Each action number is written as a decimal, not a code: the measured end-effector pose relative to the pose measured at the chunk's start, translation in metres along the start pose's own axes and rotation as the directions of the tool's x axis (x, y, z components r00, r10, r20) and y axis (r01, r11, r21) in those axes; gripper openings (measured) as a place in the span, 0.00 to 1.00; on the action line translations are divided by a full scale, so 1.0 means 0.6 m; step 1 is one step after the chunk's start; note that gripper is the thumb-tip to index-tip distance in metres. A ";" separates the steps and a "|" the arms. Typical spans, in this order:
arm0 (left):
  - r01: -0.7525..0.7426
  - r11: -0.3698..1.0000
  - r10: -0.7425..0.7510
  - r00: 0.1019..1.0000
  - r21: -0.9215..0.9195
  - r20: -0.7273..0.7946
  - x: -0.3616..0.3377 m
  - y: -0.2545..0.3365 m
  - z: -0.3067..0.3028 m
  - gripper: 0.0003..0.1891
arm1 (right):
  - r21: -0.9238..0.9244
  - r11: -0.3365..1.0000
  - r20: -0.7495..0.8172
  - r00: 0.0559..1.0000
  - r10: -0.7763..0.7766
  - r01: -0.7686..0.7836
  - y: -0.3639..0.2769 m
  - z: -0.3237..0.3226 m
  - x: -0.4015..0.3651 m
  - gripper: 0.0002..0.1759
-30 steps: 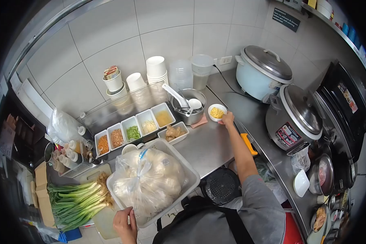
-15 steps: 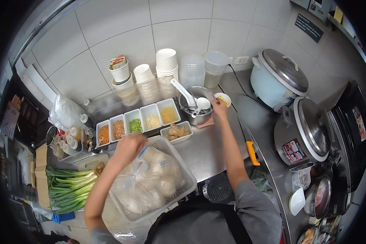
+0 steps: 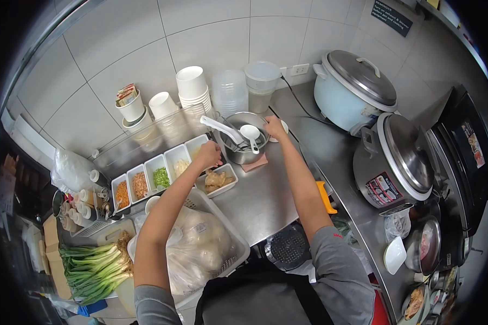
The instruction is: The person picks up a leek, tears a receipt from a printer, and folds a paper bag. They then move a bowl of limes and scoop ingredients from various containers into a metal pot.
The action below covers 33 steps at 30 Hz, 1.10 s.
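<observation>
My left hand (image 3: 207, 155) is closed, fingers bent downward, over the end of the row of white tubs, and it covers much of the yellow-filled tub (image 3: 195, 144). Just below it sits a tub of ginger-like pieces (image 3: 219, 180). My right hand (image 3: 276, 129) has curled fingers right at the rim of a metal pot (image 3: 244, 157); I cannot tell what they grip. A white ladle (image 3: 250, 132) and a long white-handled utensil (image 3: 222, 130) lean in that pot. Partly hidden behind my right hand is a small white bowl (image 3: 285, 128).
Tubs of chopped orange, brown, green (image 3: 161, 177) and pale food stand left. In front is a basket (image 3: 236, 238) with a full plastic bag (image 3: 200, 244). Spring onions (image 3: 95, 265) lie left. Stacked cups (image 3: 192, 84) line the wall; two rice cookers (image 3: 355, 86) stand right.
My left hand has moved right and away from me, from above the basket to the far tubs. My right hand has shifted slightly toward the pot's rim. The view has turned a little.
</observation>
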State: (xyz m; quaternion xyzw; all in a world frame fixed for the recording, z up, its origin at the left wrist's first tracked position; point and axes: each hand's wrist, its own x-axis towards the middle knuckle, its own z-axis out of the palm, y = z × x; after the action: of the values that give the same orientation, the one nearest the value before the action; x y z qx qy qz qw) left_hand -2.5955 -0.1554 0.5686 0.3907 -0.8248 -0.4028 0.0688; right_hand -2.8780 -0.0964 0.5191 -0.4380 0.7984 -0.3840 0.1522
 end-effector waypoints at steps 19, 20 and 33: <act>0.182 0.903 0.027 0.880 0.390 -0.475 0.054 -0.003 0.065 0.13 | -0.154 0.985 -0.167 0.980 -0.106 0.080 0.042 0.001 -0.029 0.16; 0.187 0.902 0.020 0.881 0.388 -0.472 0.058 -0.005 0.068 0.16 | -0.135 0.988 -0.158 0.983 -0.095 0.073 0.046 0.001 -0.027 0.16; 0.178 0.893 0.052 0.870 0.413 -0.490 0.083 0.001 0.094 0.25 | -0.040 0.998 -0.212 0.975 -0.065 0.058 0.072 0.014 -0.017 0.15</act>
State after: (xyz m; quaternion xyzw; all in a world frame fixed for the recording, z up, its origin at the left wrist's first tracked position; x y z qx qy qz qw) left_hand -2.6540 -0.1555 0.5218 0.5122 -0.8366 -0.0937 0.1700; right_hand -2.8923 -0.0782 0.4803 -0.4214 0.8025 -0.4199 0.0462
